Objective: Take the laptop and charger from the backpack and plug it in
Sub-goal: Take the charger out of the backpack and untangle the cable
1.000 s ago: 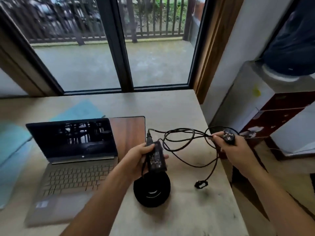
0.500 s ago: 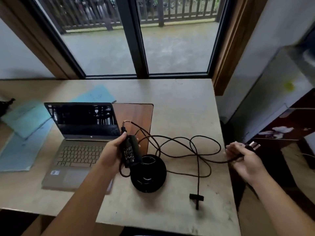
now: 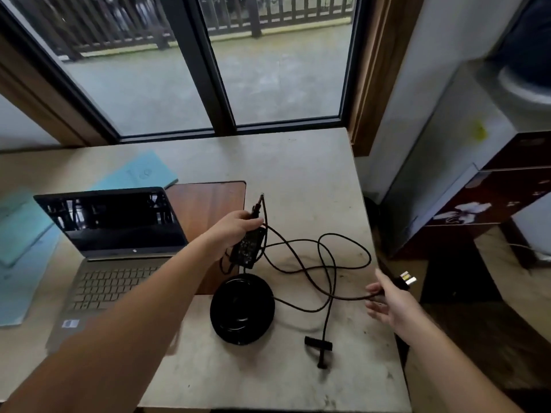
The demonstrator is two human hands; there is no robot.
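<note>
An open grey laptop with a dark screen sits on the left of the beige table. My left hand grips the black charger brick a little above the table, right of the laptop. Its black cable lies in loose loops across the table. My right hand holds the cable just behind the wall plug, past the table's right edge. The laptop-end connector lies near the front edge. No backpack is in view.
A round black object sits on the table below the brick. A brown wooden board lies behind the laptop, with teal folders at left. A cabinet with a dark floral front stands to the right. A window is behind.
My right hand has carried the plug down and outward, past the table's right edge, drawing the cable along. My left hand keeps the brick beside the laptop. The view has tilted down and pulled back.
</note>
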